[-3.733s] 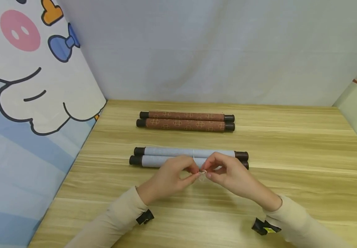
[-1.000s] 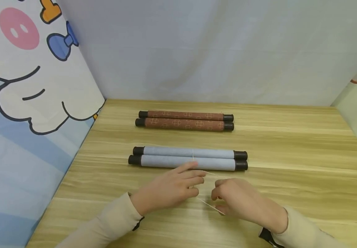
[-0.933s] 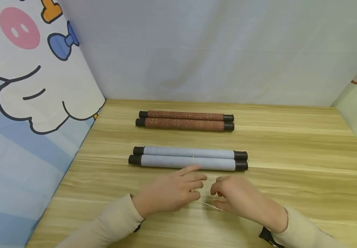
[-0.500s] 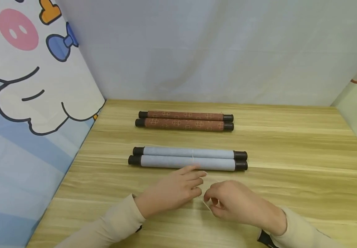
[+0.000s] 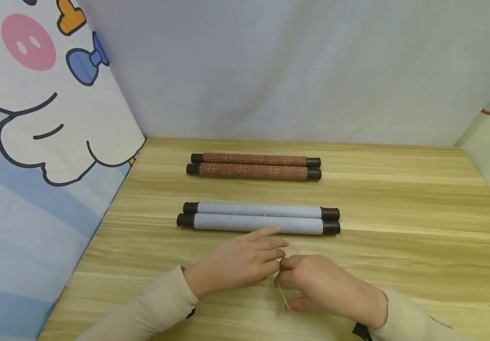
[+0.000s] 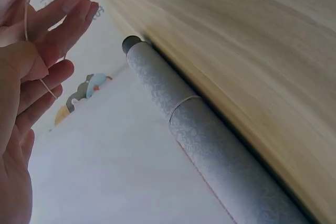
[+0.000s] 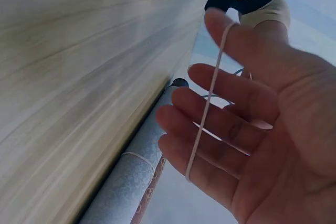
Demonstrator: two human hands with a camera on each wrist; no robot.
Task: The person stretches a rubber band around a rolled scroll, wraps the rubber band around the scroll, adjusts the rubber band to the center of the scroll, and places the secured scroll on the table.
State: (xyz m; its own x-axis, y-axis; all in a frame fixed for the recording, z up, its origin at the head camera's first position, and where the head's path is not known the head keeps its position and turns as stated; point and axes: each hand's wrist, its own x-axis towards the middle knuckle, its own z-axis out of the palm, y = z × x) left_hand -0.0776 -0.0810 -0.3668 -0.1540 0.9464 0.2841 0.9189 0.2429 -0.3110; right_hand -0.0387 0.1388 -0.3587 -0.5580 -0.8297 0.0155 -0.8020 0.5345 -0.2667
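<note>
A thin whitish loop (image 7: pixel 210 98) that looks like an elastic band is stretched between both hands. In the right wrist view it runs across the palm side of my right hand (image 5: pixel 325 286), from the thumb to the little finger, and those fingers are spread and slightly bent. My left hand (image 5: pixel 240 263) has its fingers extended, with the loop passing by its thumb and fingers. Just beyond the hands lies a grey-blue scroll (image 5: pixel 227 222), rolled from both ends into two adjoining rolls with dark knobs. Another thin band (image 5: pixel 265 212) crosses this scroll near its middle.
Farther back on the wooden table (image 5: pixel 398 213) lies a brown patterned scroll (image 5: pixel 253 171), also in two rolls with dark ends. A pale curtain (image 5: pixel 291 71) hangs behind the table, and a cartoon-printed cloth (image 5: pixel 66 132) stands at the left.
Earlier both hands pinched the loop at the grey-blue scroll's front edge. They then drew it apart nearer the front, and the right hand has now come up against the left fingers. Both scrolls stay put.
</note>
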